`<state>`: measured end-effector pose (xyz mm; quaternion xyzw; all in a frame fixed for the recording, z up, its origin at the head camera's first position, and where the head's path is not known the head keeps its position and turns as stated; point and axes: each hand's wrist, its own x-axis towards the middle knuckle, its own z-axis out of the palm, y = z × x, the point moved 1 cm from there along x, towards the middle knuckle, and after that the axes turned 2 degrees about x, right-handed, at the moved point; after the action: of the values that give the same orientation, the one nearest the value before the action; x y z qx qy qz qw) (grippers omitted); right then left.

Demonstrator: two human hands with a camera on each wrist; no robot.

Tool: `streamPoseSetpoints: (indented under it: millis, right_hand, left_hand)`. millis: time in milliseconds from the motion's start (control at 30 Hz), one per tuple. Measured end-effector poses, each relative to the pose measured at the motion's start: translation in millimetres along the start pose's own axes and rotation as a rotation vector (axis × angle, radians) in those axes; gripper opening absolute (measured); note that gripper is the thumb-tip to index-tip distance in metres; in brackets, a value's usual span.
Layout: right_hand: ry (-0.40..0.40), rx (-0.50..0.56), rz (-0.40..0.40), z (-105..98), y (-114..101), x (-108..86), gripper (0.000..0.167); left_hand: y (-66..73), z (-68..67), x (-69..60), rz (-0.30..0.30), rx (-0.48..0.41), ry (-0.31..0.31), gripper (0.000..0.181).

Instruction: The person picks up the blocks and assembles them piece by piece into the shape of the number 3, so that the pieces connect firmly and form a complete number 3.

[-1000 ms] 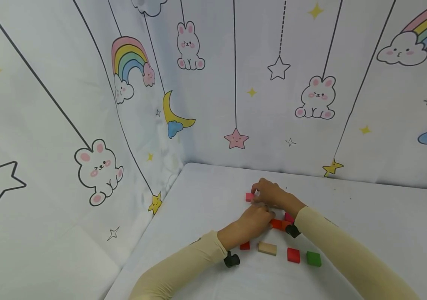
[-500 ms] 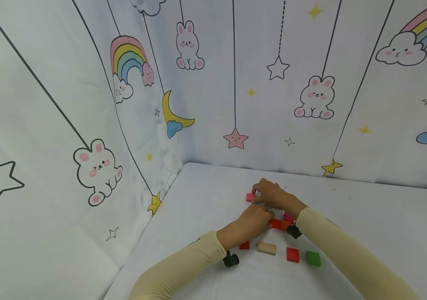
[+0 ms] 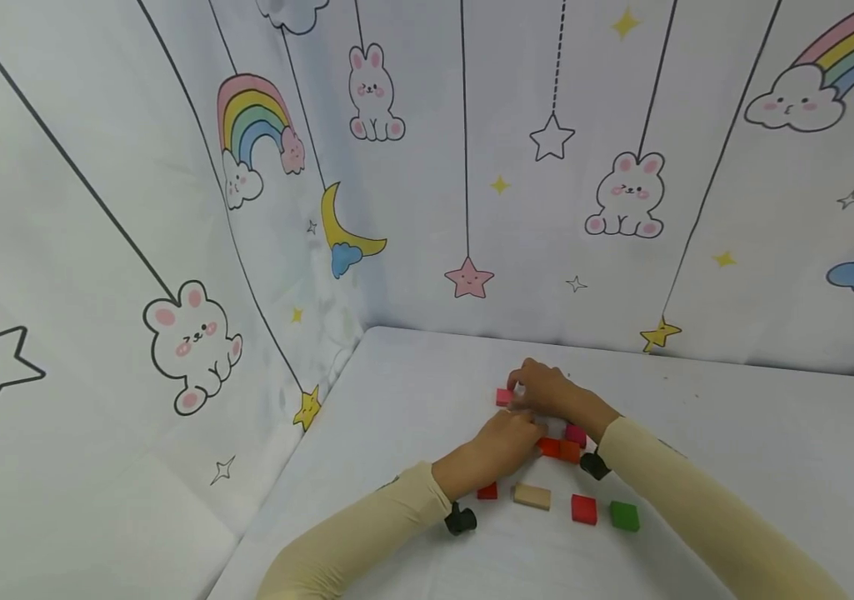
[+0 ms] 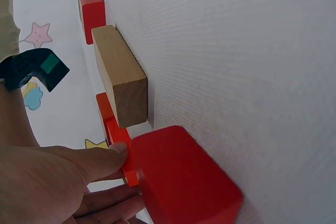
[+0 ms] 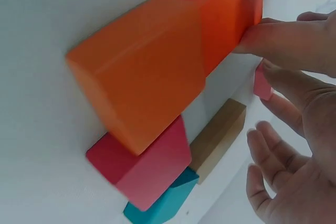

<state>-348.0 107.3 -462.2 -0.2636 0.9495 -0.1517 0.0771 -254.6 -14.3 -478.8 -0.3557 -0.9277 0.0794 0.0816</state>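
Note:
My left hand pinches an orange-red block between thumb and fingers, low over the white table. That block lies end to end with an orange block. Farther back, my right hand pinches a small pink block between thumb and index finger, while its other fingers are loosely bent. Behind the orange block, in the right wrist view, sit a crimson block, a teal block and a wooden block. Both hands partly hide the middle of this cluster in the head view.
Along the front lie a red block, a plain wooden block, another red block and a green block. Dark wrist cameras hang under both forearms. Printed white fabric walls stand behind and left of the table.
The head view has shifted slightly. Both hands stay almost in place, and the blocks look the same.

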Motion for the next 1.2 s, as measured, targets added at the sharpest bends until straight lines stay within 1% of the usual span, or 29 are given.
streamPoseSetpoints:
  millis: [267,500,667,900,1200]
  right_hand:
    - [-0.004,-0.004,-0.007,-1.7,5.5,-5.7,0.024]
    - [0.000,-0.013,-0.017,-3.3,9.7,-10.6,0.023]
    - [0.011,-0.019,-0.018,-4.3,12.0,-14.5,0.022]
    - [0.020,-0.034,-0.012,-1.9,18.3,-17.2,0.021]
    - [0.041,-0.053,-0.023,0.5,22.9,-20.5,0.021]
  left_hand:
    - [0.1,-2.2,-2.2,-0.003,0.013,-0.001,0.026]
    - [-1.0,-4.4,-3.1,-0.007,-0.015,-0.004,0.027]
    - [-1.1,-2.7,-2.4,-0.005,-0.018,-0.005,0.027]
    - [-0.8,0.1,-1.6,-0.008,-0.001,-0.003,0.026]
    - [0.3,2.1,-0.5,-0.016,-0.026,-0.003,0.026]
